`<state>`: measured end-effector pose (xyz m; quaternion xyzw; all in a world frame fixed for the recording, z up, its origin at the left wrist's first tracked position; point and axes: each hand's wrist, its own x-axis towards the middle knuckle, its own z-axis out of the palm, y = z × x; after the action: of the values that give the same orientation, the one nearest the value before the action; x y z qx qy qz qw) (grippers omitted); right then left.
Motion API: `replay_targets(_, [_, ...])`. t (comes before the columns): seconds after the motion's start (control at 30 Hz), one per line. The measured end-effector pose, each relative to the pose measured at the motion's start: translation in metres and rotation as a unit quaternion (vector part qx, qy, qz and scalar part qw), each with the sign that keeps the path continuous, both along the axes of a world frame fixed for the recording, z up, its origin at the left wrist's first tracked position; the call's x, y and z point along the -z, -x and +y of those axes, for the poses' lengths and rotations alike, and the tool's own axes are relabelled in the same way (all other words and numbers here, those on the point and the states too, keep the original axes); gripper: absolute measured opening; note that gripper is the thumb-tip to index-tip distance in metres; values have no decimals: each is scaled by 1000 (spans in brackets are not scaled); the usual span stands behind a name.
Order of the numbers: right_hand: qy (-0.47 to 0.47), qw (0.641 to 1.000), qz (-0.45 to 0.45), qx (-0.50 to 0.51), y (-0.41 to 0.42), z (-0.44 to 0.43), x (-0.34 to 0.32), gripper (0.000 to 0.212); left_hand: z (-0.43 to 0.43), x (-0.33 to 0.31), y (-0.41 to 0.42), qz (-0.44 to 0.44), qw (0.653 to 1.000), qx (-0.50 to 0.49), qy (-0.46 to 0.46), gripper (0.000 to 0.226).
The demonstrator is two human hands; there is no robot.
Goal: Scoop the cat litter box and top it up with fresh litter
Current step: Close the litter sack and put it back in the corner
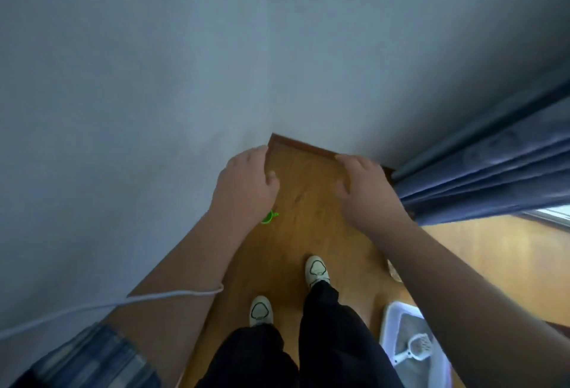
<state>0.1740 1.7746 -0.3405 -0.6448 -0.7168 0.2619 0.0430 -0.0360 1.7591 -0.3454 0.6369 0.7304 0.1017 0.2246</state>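
Litter box [389,319] sits on the wooden floor [308,227] at the lower right of the head view, just beside the person's right leg and partly hidden under the right forearm. It has a white rim with grey litter inside, and a white scoop [415,349] lies in the litter, untouched. Nothing is in hand, so I'd judge that scooping has not begun, or this is a pause between steps (can't tell which from this view). No bag of fresh litter shows. The person stands facing the corner of the grey wall [154,79], with both arms stretched forward and palms down over the floor. Left hand [246,184] hovers near the wall with its fingers loosely curled downward, gripping nothing. Right hand [367,190] is level with it and a little apart, fingers fairly straight and close together, thumb out to the side, also empty. The next move likely calls for turning right and bending down, then taking the scoop by its handle, which points toward the near left edge of the box. A small green object [269,217] lies on the floor under the left wrist; what it is I can't tell. A white cable [154,298] crosses the left forearm. A blue curtain [493,165] hangs at right.
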Motion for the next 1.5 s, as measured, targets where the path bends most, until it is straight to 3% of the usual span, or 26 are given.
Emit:
replay_targets(0.2, [-136, 983, 0, 121, -40, -98, -136, 52, -45, -129, -38, -4, 987, 127, -95, 53])
replay_targets(0.5, [-229, 944, 6, 236, -133, -171, -211, 56, -64, -204, -150, 34, 944, 290, -154, 55])
replay_targets(0.73, [-211, 921, -20, 327, -254, -228, -224, 58, -72, -206, -292, 42, 916, 372, -144, 57])
replay_targets(1.07, [-180, 849, -21, 497, -388, -308, -207, 59, -116, -206, -474, -1, 845, 519, -130, 52])
replay_targets(1.23, [-166, 802, -33, 573, -418, -323, -184, 54, -107, -188, -534, -17, 813, 574, -99, 55])
replay_targets(1.33, [-145, 772, -49, 617, -422, -323, -172, 53, -92, -168, -564, 6, 775, 627, -78, 58])
replay_targets(1.5, [-133, 672, -51, 727, -410, -312, -143, 50, -54, -136, -593, 56, 692, 719, -36, 59])
